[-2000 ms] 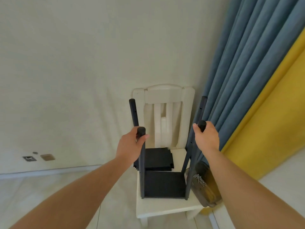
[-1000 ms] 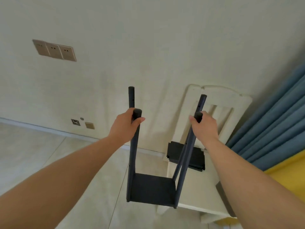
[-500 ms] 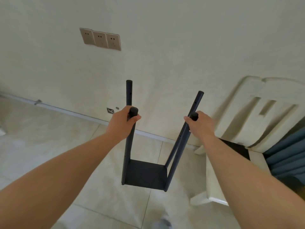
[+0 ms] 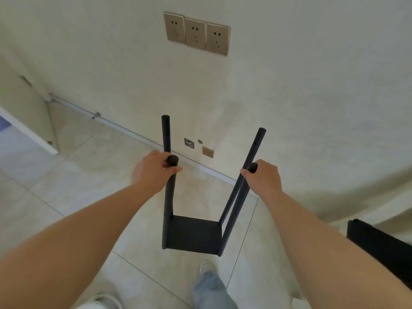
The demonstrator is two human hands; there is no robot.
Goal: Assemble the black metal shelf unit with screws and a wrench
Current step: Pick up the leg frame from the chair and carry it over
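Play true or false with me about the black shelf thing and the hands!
1. Each hand grips the top of a black post. True: the left hand and the right hand each hold one of the near posts of the shelf frame.
2. The frame has three shelf panels fitted. False: only one panel, at the bottom, is fitted.
3. Three wall sockets sit in a row above the frame. True.
4. The frame stands on a chair. False: tiled floor lies under it, and no chair seat shows beneath it.
5. A wrench is in the right hand. False: it holds only the post.
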